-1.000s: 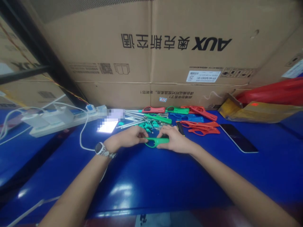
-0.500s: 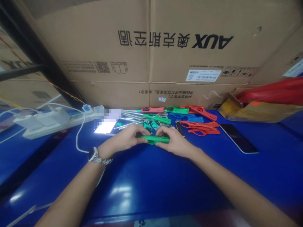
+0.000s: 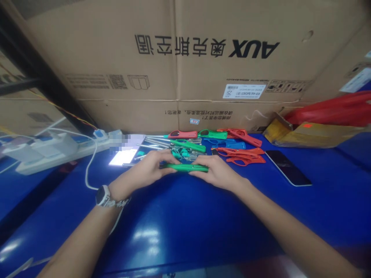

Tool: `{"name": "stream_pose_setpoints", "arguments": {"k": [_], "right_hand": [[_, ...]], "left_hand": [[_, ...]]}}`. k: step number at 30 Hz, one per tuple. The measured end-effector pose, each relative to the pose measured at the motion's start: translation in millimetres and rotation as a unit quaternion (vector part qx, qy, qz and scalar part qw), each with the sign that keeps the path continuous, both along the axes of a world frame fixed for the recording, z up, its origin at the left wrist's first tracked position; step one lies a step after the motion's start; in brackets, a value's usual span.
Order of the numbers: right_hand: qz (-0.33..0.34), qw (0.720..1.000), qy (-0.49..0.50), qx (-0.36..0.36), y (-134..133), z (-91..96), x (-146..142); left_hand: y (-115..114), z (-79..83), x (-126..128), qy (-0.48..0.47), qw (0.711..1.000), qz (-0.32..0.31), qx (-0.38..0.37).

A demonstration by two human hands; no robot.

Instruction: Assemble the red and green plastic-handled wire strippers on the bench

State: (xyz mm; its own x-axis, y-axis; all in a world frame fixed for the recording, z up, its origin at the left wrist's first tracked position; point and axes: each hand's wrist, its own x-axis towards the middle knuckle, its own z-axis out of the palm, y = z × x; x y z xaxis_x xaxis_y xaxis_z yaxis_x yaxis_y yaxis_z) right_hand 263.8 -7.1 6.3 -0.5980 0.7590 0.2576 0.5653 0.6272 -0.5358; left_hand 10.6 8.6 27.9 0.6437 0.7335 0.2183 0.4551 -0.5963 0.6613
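Note:
Both hands pinch one green plastic handle piece (image 3: 185, 167), held level just above the blue table (image 3: 179, 227). My left hand (image 3: 150, 168), with a watch on its wrist, grips the piece's left end. My right hand (image 3: 213, 170) grips its right end. Just behind the hands lies a heap of parts: metal rods (image 3: 158, 141), small green bits (image 3: 182, 153), a red-handled tool (image 3: 182, 134), a green-handled one (image 3: 214, 134), blue shells (image 3: 228, 144) and red shells (image 3: 243, 156).
A large cardboard box (image 3: 185, 65) walls off the back. A lit phone (image 3: 123, 157) lies left of the parts, a dark phone (image 3: 286, 168) to the right. A white power strip with chargers and cables (image 3: 46, 152) sits far left. Yellow and red bags (image 3: 319, 123) lie far right.
The green piece has been turned from showing its open loop to lying edge-on and level between both hands. The camera view has drifted slightly, shifting the scene to the left.

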Motion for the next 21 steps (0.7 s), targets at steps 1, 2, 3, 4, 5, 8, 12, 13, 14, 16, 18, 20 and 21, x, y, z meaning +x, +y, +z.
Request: {"name": "stream_pose_setpoints", "arguments": {"k": [1,2,3,4,5,8,12,13,14,16,18,20,21], "right_hand": [[0.009,1.000,0.003,-0.001,0,0.3,1],[0.017,1.000,0.007,-0.002,0,0.5,1],[0.022,1.000,0.009,-0.003,0,0.6,2],[0.026,1.000,0.012,-0.004,0,0.7,2],[0.029,0.999,0.015,-0.006,0,0.6,1],[0.049,0.999,0.015,-0.007,-1,-0.3,-3],[0.037,0.999,0.019,-0.010,-2,-4.0,-9],[0.025,0.999,0.022,-0.014,-3,-5.2,-9],[0.013,0.999,0.025,-0.018,-3,-6.5,-10],[-0.012,0.999,0.028,-0.025,-3,-8.5,-9],[-0.031,0.999,0.028,-0.025,-4,-9.5,-8],[-0.026,0.999,0.030,-0.014,-4,-9.4,-8],[-0.013,0.999,0.032,-0.006,-4,-9.2,-8]], "left_hand": [[1,-0.2,-1,0.005,1.000,0.004,0.000],[1,-0.8,-2,0.009,1.000,0.010,-0.001],[2,-1.7,-2,0.015,1.000,0.017,-0.001],[2,-3.0,-3,0.021,0.999,0.024,-0.003],[2,-4.4,-2,0.028,0.999,0.028,-0.001],[0,-8.3,3,0.049,0.999,0.007,0.022],[-4,-9.4,14,0.041,0.998,-0.019,0.053],[-5,-9.0,16,0.039,0.997,-0.016,0.058],[-5,-8.5,17,0.039,0.997,-0.012,0.061],[-6,-7.7,19,0.039,0.997,-0.007,0.064],[-6,-7.6,18,0.035,0.997,-0.006,0.067],[-7,-8.4,18,0.030,0.997,-0.006,0.072],[-6,-9.1,18,0.029,0.997,-0.006,0.075]]}}
